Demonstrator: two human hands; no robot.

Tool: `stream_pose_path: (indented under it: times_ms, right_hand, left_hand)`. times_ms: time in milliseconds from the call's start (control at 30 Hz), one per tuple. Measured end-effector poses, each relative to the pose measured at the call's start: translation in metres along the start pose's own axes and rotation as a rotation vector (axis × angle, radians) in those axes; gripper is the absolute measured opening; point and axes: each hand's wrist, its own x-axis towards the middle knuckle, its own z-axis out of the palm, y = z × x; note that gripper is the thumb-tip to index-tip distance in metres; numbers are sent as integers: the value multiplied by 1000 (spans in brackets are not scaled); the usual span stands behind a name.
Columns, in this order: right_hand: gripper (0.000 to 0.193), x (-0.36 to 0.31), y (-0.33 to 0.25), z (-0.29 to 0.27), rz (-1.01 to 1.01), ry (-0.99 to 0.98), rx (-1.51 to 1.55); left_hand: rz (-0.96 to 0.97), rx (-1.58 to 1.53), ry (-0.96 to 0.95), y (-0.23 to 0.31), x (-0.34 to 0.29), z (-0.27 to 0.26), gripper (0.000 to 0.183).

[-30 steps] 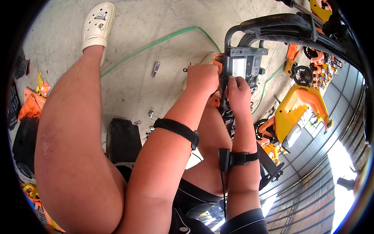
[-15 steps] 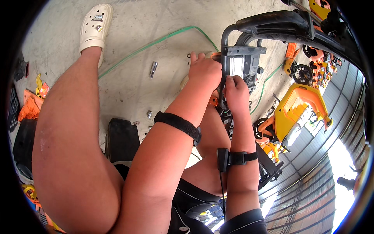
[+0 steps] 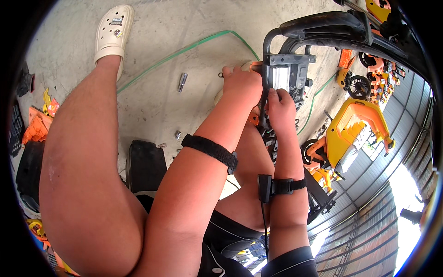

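A black metal frame point(image 3: 290, 59) with a pale, shiny plate point(image 3: 280, 78) set in it stands before me, right of the middle. At its left side is my left hand point(image 3: 242, 87), closed, with its knuckles up and the fingertips turned out of sight. My right hand point(image 3: 281, 109) is closed in a pinch against the frame's lower edge, just under the plate; what the fingers hold is hidden. An orange part point(image 3: 253, 119) shows below the hands. Straps circle both forearms, and a small black box point(image 3: 264, 189) sits on the right one.
On the concrete floor lie a metal socket point(image 3: 182, 82), a smaller metal piece point(image 3: 177, 135) and a green hose point(image 3: 184, 49). A black pad-like block point(image 3: 146, 166) rests by my left leg. Yellow body panels point(image 3: 353, 131) and wheels stand at the right. A long black seat-like part point(image 3: 323, 25) extends above the frame.
My left hand's fingers have curled in and dropped slightly beside the frame. The right hand has barely shifted and stays at the frame's lower edge.
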Motion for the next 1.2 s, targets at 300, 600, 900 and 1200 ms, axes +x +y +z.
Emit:
stream_pose_path:
  times_ms: [300, 600, 900, 1200]
  right_hand:
    - [37, -2, 1, 2, 13, 22, 50]
    - [37, -3, 1, 3, 2, 19, 60]
    - [33, -4, 1, 4, -12, 36, 76]
    - [36, -4, -2, 2, 4, 30, 49]
  left_hand:
    - [-95, -240, -41, -2, -10, 31, 17]
    - [-189, -653, 108, 1, -17, 70, 22]
    - [-184, -589, 65, -9, -14, 68, 27]
    - [-90, -428, 179, -16, -15, 54, 25]
